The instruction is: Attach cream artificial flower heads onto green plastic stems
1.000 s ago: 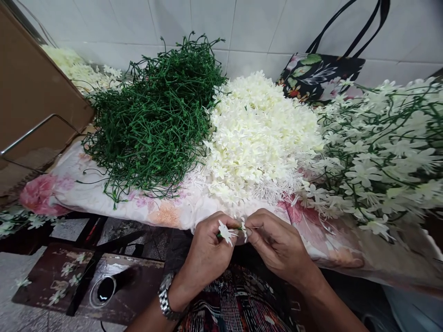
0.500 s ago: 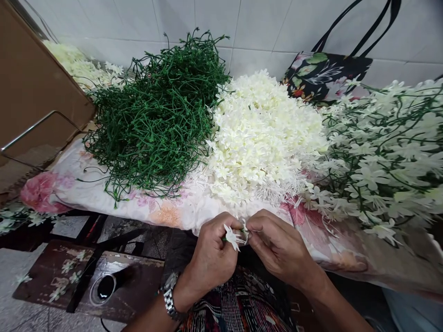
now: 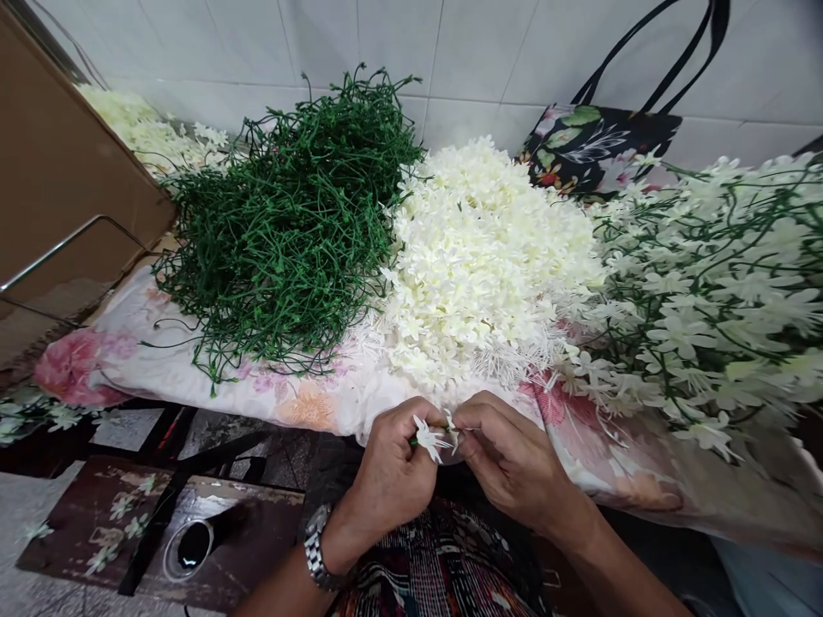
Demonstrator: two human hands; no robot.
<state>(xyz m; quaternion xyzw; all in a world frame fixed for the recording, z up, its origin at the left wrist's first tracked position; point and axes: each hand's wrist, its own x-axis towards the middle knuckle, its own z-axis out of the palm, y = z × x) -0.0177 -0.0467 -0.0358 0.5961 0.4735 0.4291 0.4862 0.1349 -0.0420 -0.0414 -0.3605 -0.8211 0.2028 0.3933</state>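
My left hand, with a watch on its wrist, is closed on an artificial flower stem. A white flower on it sticks out past my thumb. Close by, my right hand pinches thin white stamens at a second white flower, between the two hands. The stem is mostly hidden in my fist. Beyond my hands lie a pile of loose white petals and, left of it, a heap of green stems. White stamens lie at the petal pile's front edge.
Finished-looking white flowers on stems are heaped at the right. A floral bag leans on the tiled wall. A cardboard box stands at the left. Below, a cup with dark contents sits on a brown board. Floral cloth covers the table.
Both hands stay together at the same flower, with only slight finger movement. The whole view has shifted slightly.
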